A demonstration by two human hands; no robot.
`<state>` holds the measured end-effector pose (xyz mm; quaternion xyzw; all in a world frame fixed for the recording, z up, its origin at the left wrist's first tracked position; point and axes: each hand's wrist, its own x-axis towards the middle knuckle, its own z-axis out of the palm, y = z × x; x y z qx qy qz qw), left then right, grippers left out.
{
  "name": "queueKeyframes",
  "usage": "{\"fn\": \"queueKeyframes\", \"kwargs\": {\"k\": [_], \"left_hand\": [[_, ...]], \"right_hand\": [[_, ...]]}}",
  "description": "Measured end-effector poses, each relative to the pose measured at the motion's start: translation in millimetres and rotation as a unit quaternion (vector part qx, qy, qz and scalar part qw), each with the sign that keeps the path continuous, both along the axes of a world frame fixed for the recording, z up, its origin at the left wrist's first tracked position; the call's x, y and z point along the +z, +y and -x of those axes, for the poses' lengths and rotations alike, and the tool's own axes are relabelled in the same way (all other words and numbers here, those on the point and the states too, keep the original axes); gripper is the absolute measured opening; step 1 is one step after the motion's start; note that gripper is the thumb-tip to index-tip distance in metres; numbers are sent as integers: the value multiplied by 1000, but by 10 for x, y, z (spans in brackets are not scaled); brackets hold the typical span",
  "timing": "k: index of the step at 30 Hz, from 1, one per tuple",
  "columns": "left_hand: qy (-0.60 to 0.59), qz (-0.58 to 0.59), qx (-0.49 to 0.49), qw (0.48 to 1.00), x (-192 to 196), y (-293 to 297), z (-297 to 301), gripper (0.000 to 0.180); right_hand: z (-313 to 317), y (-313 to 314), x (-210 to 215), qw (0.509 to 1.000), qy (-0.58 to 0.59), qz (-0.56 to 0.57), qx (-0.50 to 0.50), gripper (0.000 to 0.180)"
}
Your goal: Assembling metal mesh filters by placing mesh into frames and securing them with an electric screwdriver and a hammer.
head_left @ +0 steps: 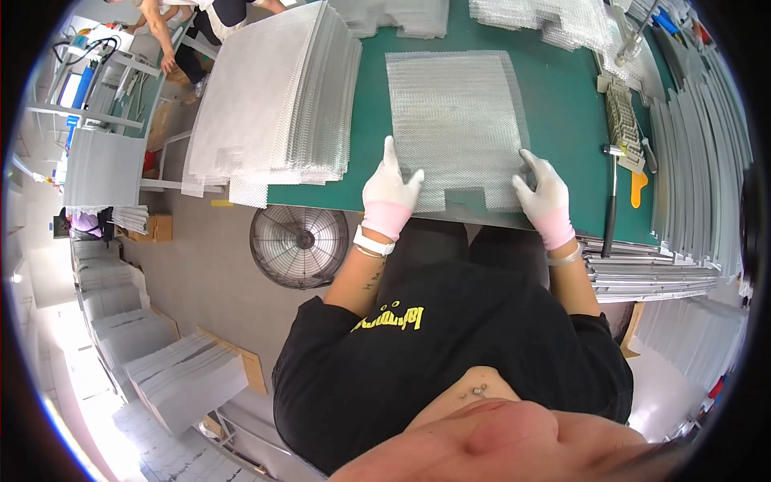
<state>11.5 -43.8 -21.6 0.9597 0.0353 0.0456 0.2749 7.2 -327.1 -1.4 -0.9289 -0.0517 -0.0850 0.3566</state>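
Note:
A silvery metal mesh sheet [454, 120] with a notch in its near edge lies flat on the green tabletop [566, 112] in front of me. My left hand [392, 189], in a white glove with a pink cuff, rests at the sheet's near left corner. Its index finger points away along the left edge and its thumb reaches over the mesh. My right hand [544, 193], gloved alike, is at the near right corner, thumb and fingers apart along that edge. Neither hand is closed round anything.
A tall stack of mesh sheets [257, 96] stands left, with more mesh piles [554, 20] at the far side. A hammer [612, 197], an orange tool [638, 190] and frame strips [699, 161] lie right. A floor fan [303, 245] stands below; a person [165, 40] works far left.

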Motion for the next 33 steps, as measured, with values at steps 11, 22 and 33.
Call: {"fn": "queueKeyframes", "kwargs": {"k": [11,22,33], "left_hand": [[-5,-53,-6,999,-177,-21,-7,79],[-18,-46,-20,999,-193,-14,-10,72],[-46,-230,-107,966,-208,99,-72,61]], "right_hand": [[-60,-28,-311,996,-19,81,13,46],[-118,-36,-225,992,35,119,25,48],[-1034,485,363,965,-115,153,178,24]]}}
